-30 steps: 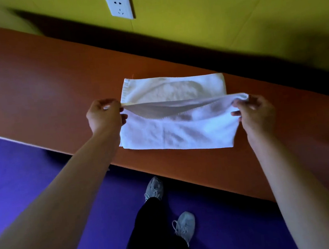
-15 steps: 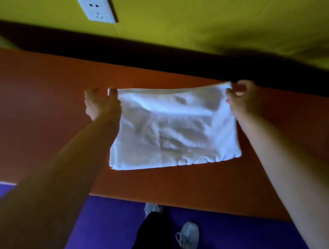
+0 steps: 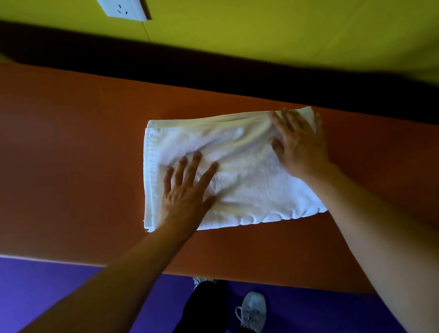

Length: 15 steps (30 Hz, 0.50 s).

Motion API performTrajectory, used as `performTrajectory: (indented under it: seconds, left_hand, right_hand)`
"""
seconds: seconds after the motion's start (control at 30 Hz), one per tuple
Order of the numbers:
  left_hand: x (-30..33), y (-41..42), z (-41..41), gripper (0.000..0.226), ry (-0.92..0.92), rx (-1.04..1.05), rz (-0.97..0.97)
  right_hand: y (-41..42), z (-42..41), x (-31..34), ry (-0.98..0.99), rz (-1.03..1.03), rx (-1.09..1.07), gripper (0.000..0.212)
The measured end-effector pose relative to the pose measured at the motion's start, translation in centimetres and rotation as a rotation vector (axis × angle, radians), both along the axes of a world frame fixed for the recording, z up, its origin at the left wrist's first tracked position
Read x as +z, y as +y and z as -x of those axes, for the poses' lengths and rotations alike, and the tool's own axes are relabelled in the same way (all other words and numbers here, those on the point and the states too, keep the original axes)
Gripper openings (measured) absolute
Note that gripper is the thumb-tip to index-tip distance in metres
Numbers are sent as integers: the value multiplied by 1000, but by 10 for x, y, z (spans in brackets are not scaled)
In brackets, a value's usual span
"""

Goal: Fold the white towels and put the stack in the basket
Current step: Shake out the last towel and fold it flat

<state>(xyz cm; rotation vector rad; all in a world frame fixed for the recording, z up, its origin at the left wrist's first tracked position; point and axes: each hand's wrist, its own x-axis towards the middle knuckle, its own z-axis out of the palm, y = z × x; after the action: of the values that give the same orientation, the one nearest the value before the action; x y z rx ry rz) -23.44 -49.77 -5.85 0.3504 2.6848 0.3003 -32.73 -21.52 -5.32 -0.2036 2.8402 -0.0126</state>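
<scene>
1 orange table (image 3: 50, 162) | 1 white towel (image 3: 244, 180) folded, flat at table centre | my 2 hands flat, fingers spread, gripping nothing: left hand (image 3: 185, 191) at towel's 8 o'clock, right hand (image 3: 300, 144) at 2 o'clock | 1 wall socket (image 3: 121, 3) at 11 o'clock

The wall socket (image 3: 121, 3) was cut off by the top edge, so only its lower part was seen. Parts of the towel (image 3: 243, 174) were covered by the left hand (image 3: 185, 191) and the right hand (image 3: 298, 144), both laid flat with fingers spread. The number of folded layers could not be told. One shoe (image 3: 252, 312) was seen; the other was almost wholly hidden behind the table (image 3: 50, 162) edge. The far right of the wall was blurred.
</scene>
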Motion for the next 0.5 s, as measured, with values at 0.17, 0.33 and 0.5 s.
performTrajectory:
  seconds: [0.17, 0.33, 0.5]
  left_hand:
    - [5, 2, 8, 75, -32, -41, 10]
    - [16, 13, 36, 81, -31, -179, 101]
    - [23, 46, 35, 83, 18, -214, 100]
  right_hand:
    - [11, 4, 2, -98, -49, -33, 64]
    - [27, -53, 5, -33, -62, -210, 63]
    - [33, -144, 7, -45, -127, -431, 65]
